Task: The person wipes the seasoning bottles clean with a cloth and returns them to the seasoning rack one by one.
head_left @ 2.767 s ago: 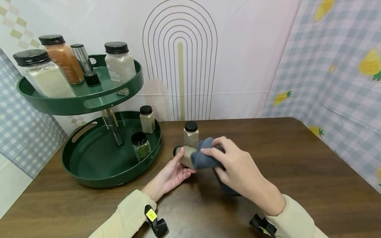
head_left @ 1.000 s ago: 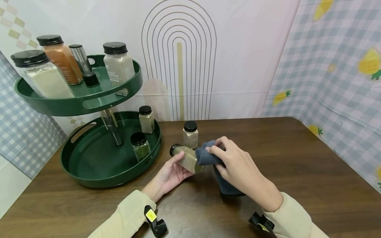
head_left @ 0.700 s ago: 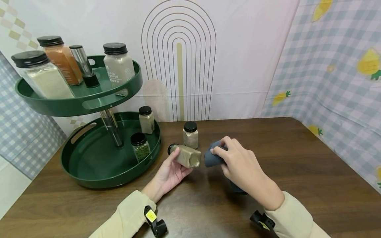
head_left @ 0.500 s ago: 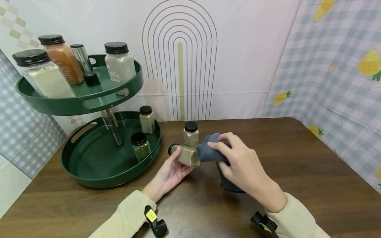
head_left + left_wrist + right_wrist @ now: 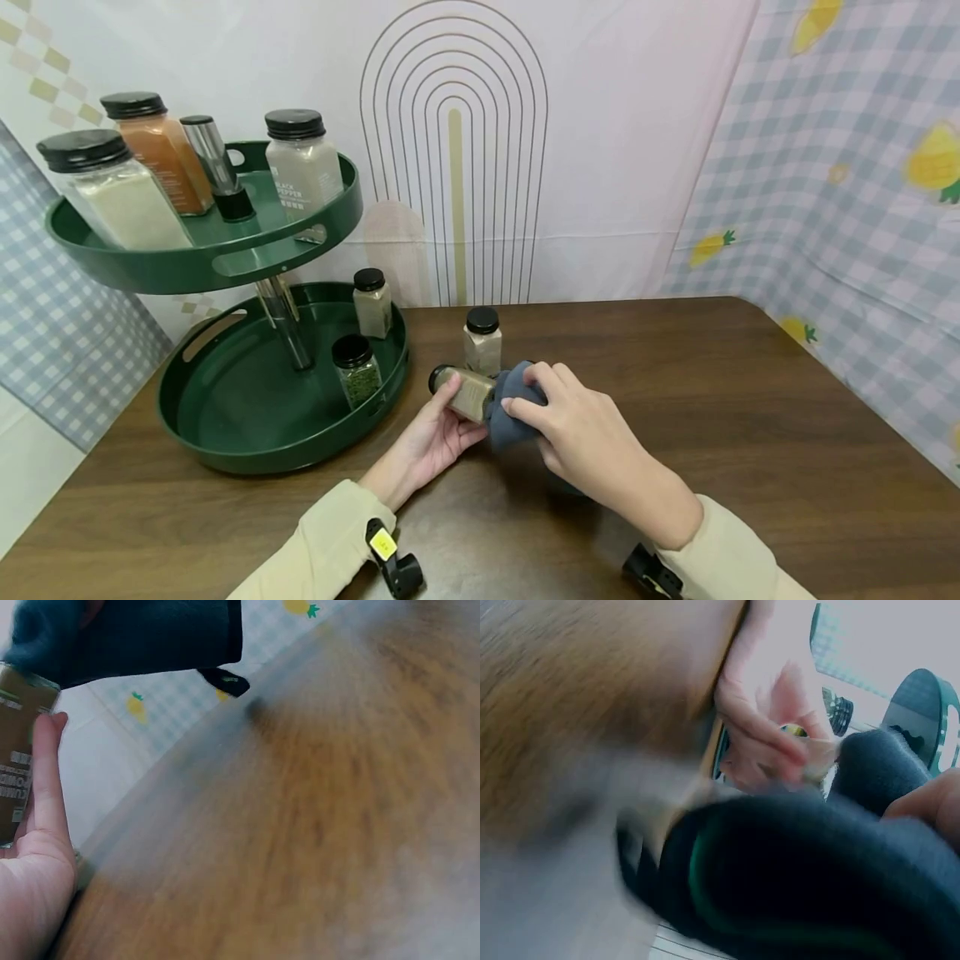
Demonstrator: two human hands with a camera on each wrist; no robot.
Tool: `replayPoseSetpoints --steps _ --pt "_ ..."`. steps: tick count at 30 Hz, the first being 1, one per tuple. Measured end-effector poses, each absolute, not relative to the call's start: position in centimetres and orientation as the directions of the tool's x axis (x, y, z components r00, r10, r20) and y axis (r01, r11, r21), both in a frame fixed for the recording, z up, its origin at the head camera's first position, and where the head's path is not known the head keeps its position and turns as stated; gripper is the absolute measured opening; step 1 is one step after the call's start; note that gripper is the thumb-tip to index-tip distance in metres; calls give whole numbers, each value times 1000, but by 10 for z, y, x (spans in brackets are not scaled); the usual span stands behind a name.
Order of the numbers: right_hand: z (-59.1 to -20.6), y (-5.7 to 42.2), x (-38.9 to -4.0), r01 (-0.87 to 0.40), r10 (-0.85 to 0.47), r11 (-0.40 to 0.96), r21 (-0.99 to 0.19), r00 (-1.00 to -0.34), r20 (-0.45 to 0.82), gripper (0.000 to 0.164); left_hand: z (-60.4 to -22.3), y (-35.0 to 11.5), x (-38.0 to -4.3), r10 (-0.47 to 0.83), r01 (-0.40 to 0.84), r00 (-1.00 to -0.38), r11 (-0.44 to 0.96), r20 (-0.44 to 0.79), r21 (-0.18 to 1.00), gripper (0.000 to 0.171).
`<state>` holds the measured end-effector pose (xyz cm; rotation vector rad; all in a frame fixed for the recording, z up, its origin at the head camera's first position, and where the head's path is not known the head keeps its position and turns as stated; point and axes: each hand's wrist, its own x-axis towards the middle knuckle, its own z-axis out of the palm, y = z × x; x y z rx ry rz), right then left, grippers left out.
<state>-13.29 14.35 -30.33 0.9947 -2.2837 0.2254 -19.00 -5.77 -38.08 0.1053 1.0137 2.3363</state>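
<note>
My left hand (image 5: pixel 438 437) holds a small spice jar (image 5: pixel 471 395) tilted on its side, black lid to the left. Its label in the left wrist view reads cumin powder. A dark blue cloth (image 5: pixel 512 408) is bunched in the fingers of my right hand (image 5: pixel 596 433) and covers the base end of the jar. In the right wrist view the cloth (image 5: pixel 802 862) hangs in a fold, large and blurred. Right behind the held jar, a second small spice jar (image 5: pixel 483 343) stands upright on the table.
To the left stands a two-tier green tray (image 5: pixel 247 454). Its lower tier bears two small jars, one with green herbs (image 5: pixel 358 375). On the upper tier are large jars, one marked black pepper (image 5: pixel 302 171), and a steel cylinder (image 5: pixel 217 167). A patterned cloth backdrop hangs behind the table (image 5: pixel 720 400).
The cloth was drawn off the jar's base 0.7 s ago, then came back against it. Since then my right hand has moved left and slightly down, covering the base. My left hand keeps its hold.
</note>
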Motion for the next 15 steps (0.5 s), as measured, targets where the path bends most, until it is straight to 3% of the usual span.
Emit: replayPoseSetpoints --steps 10,15 --pt "-299 149 -133 -615 -578 775 148 -595 558 38 -381 -59 -191 545 -495 -824 -562 -154 663 53" --pt "-290 151 -130 -606 -528 787 121 -559 640 40 -382 -60 -191 549 -499 -822 -567 -152 656 50"
